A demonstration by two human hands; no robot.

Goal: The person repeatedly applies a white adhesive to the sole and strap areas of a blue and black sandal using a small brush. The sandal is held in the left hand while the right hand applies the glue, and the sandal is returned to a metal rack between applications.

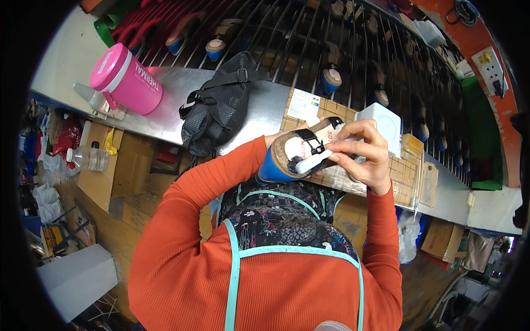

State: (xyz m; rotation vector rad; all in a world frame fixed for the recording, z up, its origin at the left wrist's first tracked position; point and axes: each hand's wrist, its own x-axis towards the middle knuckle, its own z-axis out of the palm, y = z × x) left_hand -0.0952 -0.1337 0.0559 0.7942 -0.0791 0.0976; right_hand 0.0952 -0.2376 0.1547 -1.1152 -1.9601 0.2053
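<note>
A shoe in the making (pixel 301 149) sits on a blue last (pixel 271 167), its brown and white underside facing up and black straps round it. My left hand (pixel 271 139) holds it from its left side, with most of the fingers hidden behind it. Over the shoe, my right hand (pixel 364 151) pinches a slim white tool (pixel 313 162) between thumb and fingers. The tool's rounded end lies against the black edge of the shoe; whether it has bristles I cannot tell.
A cardboard sheet (pixel 406 182) lies on the metal bench (pixel 168 126). Beyond the shoe stands a white box-like container (pixel 383 124). To the left are a black mesh bag (pixel 215 113) and a pink thermal mug (pixel 132 80). Several lasts (pixel 330 78) rest on the far metal rods.
</note>
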